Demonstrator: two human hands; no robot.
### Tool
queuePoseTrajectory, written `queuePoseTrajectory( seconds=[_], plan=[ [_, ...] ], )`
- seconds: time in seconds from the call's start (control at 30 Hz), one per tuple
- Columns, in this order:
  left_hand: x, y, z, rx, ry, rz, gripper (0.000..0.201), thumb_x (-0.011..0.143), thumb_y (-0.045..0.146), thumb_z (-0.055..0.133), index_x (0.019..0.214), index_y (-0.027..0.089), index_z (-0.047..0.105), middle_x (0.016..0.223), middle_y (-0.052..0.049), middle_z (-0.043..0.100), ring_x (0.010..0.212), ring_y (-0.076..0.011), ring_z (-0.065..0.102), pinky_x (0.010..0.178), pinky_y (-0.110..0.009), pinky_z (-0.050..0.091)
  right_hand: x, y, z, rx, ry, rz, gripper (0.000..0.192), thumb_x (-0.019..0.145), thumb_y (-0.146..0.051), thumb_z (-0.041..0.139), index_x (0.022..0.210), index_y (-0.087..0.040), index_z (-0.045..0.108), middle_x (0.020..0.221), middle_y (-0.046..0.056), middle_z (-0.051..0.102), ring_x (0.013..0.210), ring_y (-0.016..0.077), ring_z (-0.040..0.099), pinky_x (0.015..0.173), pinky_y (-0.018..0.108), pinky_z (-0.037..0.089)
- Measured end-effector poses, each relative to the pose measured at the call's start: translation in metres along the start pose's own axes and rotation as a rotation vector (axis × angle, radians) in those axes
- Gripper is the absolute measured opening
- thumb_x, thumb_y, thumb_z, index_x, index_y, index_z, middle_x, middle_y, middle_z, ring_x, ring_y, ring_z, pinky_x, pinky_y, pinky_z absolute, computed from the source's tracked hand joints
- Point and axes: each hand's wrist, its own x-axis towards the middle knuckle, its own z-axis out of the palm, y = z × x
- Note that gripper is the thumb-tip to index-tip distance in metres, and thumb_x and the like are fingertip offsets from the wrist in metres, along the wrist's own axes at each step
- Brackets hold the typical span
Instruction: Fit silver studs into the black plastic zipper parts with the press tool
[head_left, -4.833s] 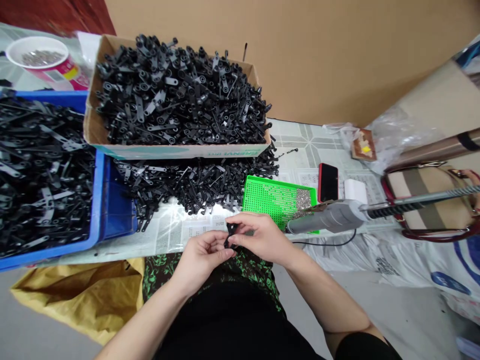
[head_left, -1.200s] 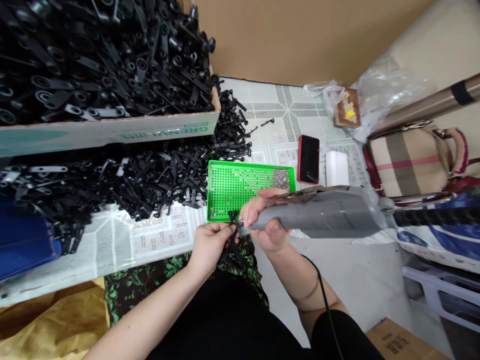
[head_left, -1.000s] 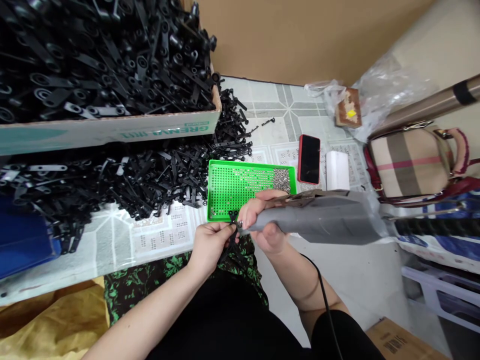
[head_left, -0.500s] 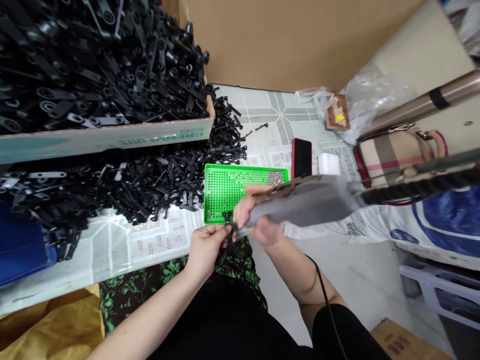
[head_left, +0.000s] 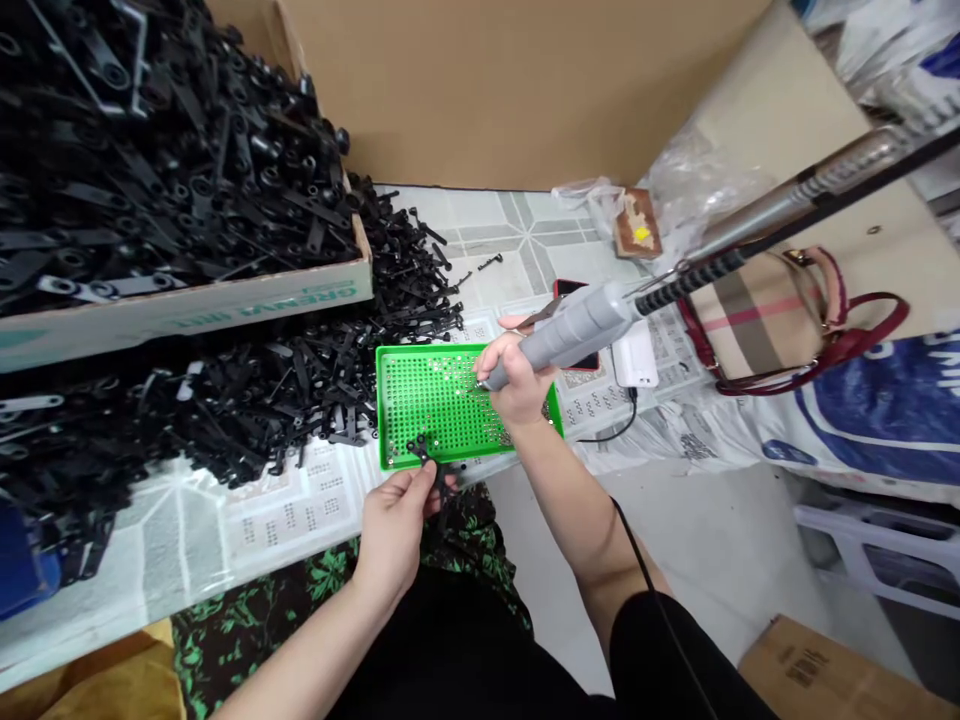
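Observation:
My right hand is wrapped round a grey electric screwdriver, its tip over the green perforated tray. Small metal screws lie scattered in that tray, some of them hidden beneath my right hand. At the tray's near edge, my left hand pinches black plastic lever-like parts between thumb and fingers. How many parts it holds I cannot tell.
A carton heaped with black parts stands at the left, and more black parts are piled before it. To the right are a red-edged phone, a white charger, a wooden block and a checked handbag.
My right hand has carried the screwdriver away from the black parts, up over the tray. My left hand keeps its pinch near the tray's front edge. The view has shifted slightly.

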Motion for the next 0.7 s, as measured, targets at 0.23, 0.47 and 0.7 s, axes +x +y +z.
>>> queuePoseTrajectory(
  seconds=[0.23, 0.47, 0.7],
  plan=[
    [-0.0008, -0.0039, 0.0022, -0.052, 0.024, -0.002, 0.04, 0.05, 0.048, 0.083, 0.063, 0.013, 0.071, 0.064, -0.006, 0.071, 0.057, -0.0121, 0.057, 0.055, -0.022, 0.045, -0.0029, 0.004, -0.0017, 0.06, -0.023, -0.056, 0.032, 0.074, -0.046, 0.065, 0.095, -0.024, 0.054, 0.051, -0.009, 0.054, 0.038, 0.009, 0.049, 0.043, 0.026, 0.046],
    [-0.0009, -0.006, 0.0031, -0.082, 0.023, -0.002, 0.039, 0.05, 0.047, 0.084, 0.064, 0.013, 0.071, 0.063, -0.005, 0.071, 0.056, -0.0101, 0.057, 0.053, -0.019, 0.045, -0.0042, 0.0044, -0.0024, 0.098, -0.022, -0.129, 0.024, 0.079, -0.04, 0.063, 0.096, -0.023, 0.056, 0.053, -0.009, 0.056, 0.04, 0.009, 0.05, 0.045, 0.025, 0.046],
    [0.0007, -0.0078, 0.0021, -0.043, 0.039, 0.012, 0.039, 0.051, 0.049, 0.082, 0.061, 0.014, 0.07, 0.058, -0.002, 0.066, 0.056, -0.0106, 0.056, 0.052, -0.019, 0.046, -0.0099, 0.0058, -0.0075, -0.012, -0.184, -0.128, 0.032, 0.079, -0.049, 0.061, 0.097, -0.024, 0.053, 0.055, -0.009, 0.051, 0.042, 0.0094, 0.049, 0.044, 0.026, 0.044]
  ],
)
